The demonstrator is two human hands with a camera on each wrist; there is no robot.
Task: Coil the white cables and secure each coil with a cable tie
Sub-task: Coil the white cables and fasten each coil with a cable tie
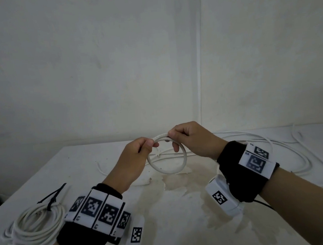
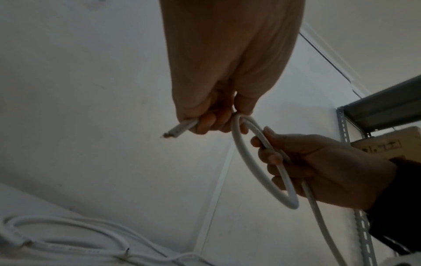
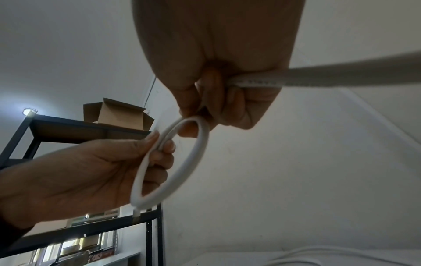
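A single loop of white cable (image 1: 168, 171) hangs in the air over the middle of the table (image 1: 166, 220). My left hand (image 1: 149, 144) pinches the loop's top left, and the cable's frayed end (image 2: 180, 129) sticks out past its fingers. My right hand (image 1: 172, 136) grips the loop's top right, fingers curled round the cable (image 3: 341, 75), which trails off to the loose run (image 1: 297, 148) on the table. A finished coil (image 1: 36, 225), bound with a black cable tie (image 1: 53, 196), lies at the table's near left.
Loose white cable (image 1: 319, 172) sprawls over the table's right and back. The wall (image 1: 112, 67) stands just behind the table. A dark metal shelving rack (image 3: 91, 129) carries an open cardboard box (image 3: 116, 113) off to the side.
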